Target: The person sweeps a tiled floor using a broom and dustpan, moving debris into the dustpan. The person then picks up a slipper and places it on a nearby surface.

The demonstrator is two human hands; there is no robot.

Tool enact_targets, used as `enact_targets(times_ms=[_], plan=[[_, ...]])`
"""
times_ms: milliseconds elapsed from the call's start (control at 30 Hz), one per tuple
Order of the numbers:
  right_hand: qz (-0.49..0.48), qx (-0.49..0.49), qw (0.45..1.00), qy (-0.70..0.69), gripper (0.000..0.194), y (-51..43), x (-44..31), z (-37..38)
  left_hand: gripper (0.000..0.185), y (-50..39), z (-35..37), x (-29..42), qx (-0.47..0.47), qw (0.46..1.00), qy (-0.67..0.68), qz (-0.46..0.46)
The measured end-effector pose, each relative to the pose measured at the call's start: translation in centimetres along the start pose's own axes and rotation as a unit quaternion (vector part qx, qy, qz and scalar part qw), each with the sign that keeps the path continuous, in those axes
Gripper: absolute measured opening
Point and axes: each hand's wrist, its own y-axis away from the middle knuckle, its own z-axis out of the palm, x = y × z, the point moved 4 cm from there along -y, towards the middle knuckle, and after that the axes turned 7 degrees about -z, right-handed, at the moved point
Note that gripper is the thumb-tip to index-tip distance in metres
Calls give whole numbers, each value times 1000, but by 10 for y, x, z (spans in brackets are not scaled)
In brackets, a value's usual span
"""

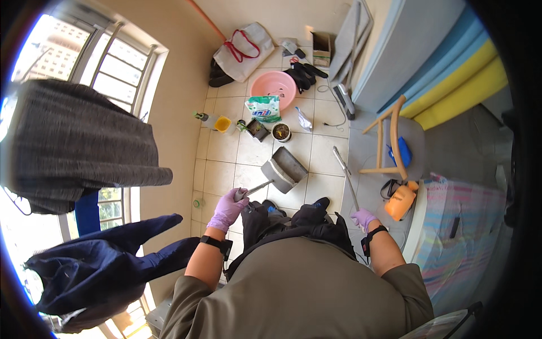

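My left hand (228,209), in a lilac glove, is closed on the grey handle of a long-handled dustpan (292,163). The dustpan's dark tray, with a pale toothed strip along one edge, is over the tiled floor just beyond my feet. In a matching glove, my right hand (363,219) grips the near end of a slim grey pole (349,182). That pole slants away from me, its far end left of the wooden-framed chair (400,148); I cannot tell what tool it belongs to. Both wrists carry black straps.
Beyond the dustpan are two plant pots (281,132) (257,128), a detergent bag (263,108), a pink basin (271,82) and a yellow-topped container (222,124). A broom head (345,101) leans near the doorway, beside a cable. Clothes (110,262) hang at left; an orange bag (400,202) lies right.
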Motion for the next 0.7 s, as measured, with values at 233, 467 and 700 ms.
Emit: enact_targets(times_ms=[233,467,700], plan=[[12,1,999,41,34,8,-28,7,28,23,-20,-78,104,984,119,-81],[54,-4,991,120,43,22,-53,46,26,33,-36,-152,146,958,209,-135],[-12,-41,992,119,56,19,-43,74,25,19,-51,-208,170,935,284,-128]])
